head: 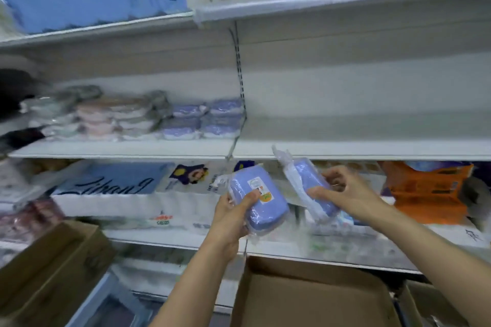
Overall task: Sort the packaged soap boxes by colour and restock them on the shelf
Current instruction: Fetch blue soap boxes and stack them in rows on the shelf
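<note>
Two blue soap boxes are held up before the shelf point(345, 150). Left hand point(233, 216) grips one soap box point(261, 200), thumb across its label. Right hand point(345, 188) pinches the other wrapped box point(309, 179), fingers curled round it.

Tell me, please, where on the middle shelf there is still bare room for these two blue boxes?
The middle shelf is bare right of the slotted upright, across its whole visible width. Left of the upright it is crowded: purple stacks sit against it, then pink and pale stacks further left.
</note>
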`<state>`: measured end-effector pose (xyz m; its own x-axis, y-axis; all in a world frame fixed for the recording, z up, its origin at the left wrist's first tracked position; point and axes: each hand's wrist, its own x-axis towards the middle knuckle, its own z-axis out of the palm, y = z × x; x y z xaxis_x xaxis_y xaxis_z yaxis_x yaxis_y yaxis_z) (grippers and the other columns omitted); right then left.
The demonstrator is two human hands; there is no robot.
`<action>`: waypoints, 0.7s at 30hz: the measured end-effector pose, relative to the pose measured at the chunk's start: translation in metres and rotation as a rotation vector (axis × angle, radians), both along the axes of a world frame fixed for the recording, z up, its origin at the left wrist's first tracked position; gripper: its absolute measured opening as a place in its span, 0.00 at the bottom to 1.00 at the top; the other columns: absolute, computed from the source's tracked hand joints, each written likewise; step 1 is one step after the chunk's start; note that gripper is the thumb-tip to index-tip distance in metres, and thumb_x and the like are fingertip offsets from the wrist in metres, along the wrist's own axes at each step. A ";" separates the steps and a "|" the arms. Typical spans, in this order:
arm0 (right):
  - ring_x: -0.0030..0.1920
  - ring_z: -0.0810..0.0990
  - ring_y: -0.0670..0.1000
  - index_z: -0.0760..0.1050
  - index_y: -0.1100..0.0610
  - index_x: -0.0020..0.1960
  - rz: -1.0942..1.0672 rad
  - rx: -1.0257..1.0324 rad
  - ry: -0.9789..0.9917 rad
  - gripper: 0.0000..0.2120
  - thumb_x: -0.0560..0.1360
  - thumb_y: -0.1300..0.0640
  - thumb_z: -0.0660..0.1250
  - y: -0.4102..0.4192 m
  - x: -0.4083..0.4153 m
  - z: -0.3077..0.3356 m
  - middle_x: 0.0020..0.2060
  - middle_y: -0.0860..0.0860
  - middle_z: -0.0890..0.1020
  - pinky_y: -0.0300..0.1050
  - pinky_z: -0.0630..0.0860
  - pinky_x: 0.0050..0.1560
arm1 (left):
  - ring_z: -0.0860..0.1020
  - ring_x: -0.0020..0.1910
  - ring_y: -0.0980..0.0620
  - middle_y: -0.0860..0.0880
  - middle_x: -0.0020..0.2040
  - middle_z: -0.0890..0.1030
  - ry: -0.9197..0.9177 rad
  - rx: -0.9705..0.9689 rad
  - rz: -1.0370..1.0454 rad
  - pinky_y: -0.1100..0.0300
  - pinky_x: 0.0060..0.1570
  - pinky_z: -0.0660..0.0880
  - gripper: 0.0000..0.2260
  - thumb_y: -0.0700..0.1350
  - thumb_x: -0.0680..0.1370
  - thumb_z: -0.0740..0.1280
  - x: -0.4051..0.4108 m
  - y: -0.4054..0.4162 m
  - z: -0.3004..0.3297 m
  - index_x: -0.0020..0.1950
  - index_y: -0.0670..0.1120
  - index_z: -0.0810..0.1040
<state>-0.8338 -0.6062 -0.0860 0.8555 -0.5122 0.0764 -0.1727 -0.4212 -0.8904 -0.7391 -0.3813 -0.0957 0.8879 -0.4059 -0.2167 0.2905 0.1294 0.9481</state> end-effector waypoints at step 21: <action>0.58 0.75 0.49 0.71 0.51 0.64 0.333 -0.529 -0.016 0.31 0.65 0.46 0.77 0.140 0.487 0.066 0.57 0.47 0.76 0.43 0.71 0.57 | 0.81 0.35 0.49 0.41 0.49 0.84 0.083 -0.003 0.115 0.65 0.25 0.71 0.19 0.46 0.75 0.72 0.346 0.146 0.019 0.63 0.40 0.76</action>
<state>-0.3464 -0.4664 -0.0204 0.9595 -0.1075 0.2606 0.0552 -0.8349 -0.5476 -0.3934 -0.2354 -0.0770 0.9075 -0.3031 -0.2907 0.3514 0.1687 0.9209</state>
